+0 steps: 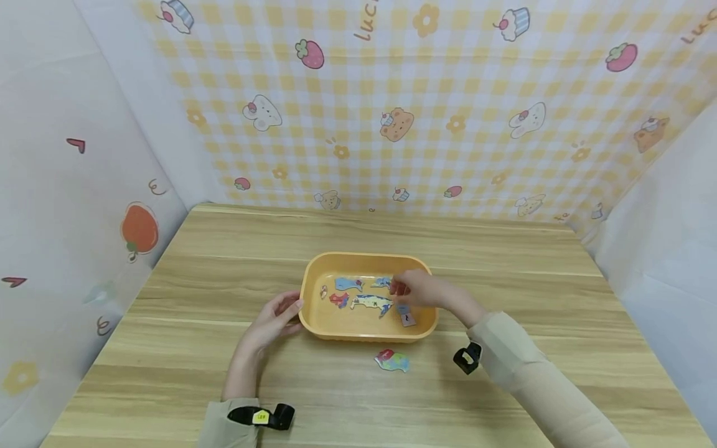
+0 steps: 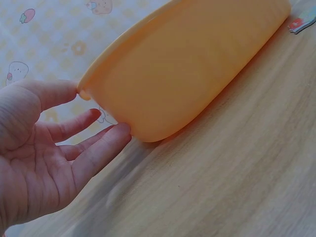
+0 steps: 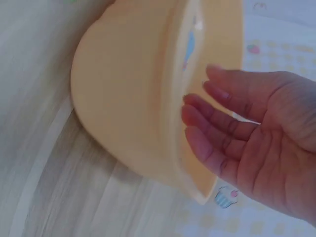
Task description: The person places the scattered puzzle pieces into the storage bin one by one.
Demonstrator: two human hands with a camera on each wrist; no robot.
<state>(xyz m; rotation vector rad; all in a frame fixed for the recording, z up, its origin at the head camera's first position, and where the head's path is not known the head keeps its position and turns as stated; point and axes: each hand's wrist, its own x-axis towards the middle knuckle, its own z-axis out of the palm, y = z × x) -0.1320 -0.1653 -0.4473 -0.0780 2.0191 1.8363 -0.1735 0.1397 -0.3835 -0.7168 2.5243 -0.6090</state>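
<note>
A shallow yellow-orange plastic tub (image 1: 358, 330) stands on the table. Flat, colourful, irregular puzzle-like pieces lie inside, among them a blue piece (image 1: 345, 284), a red piece (image 1: 338, 300), a long pale-yellow and blue piece (image 1: 370, 302) and a pinkish piece (image 1: 407, 320). My left hand (image 1: 274, 322) touches the tub's left end; the left wrist view shows extended fingertips (image 2: 123, 129) against its outer wall and rim. Reaching over the right end, my right hand (image 1: 417, 289) hovers inside with loosely bent fingers (image 3: 205, 148). Nothing shows between thumb and fingers.
On the wooden table (image 1: 185, 348), another piece (image 1: 393, 360), red, green and blue, lies just in front of the tub. A yellow checked cloth (image 1: 347, 168) hangs behind, with pale cloth at both sides. Black straps with camera mounts (image 1: 467, 358) sit on both sleeves.
</note>
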